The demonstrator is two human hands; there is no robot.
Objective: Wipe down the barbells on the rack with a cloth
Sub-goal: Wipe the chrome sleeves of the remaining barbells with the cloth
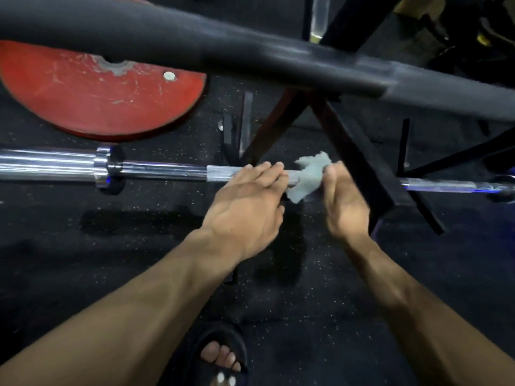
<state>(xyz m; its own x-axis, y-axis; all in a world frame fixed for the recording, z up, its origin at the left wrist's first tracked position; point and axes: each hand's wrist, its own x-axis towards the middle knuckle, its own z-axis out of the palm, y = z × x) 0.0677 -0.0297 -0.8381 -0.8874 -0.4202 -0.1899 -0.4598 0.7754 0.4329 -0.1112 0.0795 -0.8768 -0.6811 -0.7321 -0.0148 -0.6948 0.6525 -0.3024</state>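
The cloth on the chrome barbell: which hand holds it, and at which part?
The right hand grips the grey cloth at its right side, wrapped on the chrome barbell. The left hand rests its fingers on the bar just left of the cloth.

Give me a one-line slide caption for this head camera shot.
Right hand wipes the chrome barbell with a grey cloth; left hand rests on it.

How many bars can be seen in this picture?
2. A chrome barbell lies across the middle, where the left hand and right hand work a cloth. A thick dark bar crosses the top. Others may be hidden.
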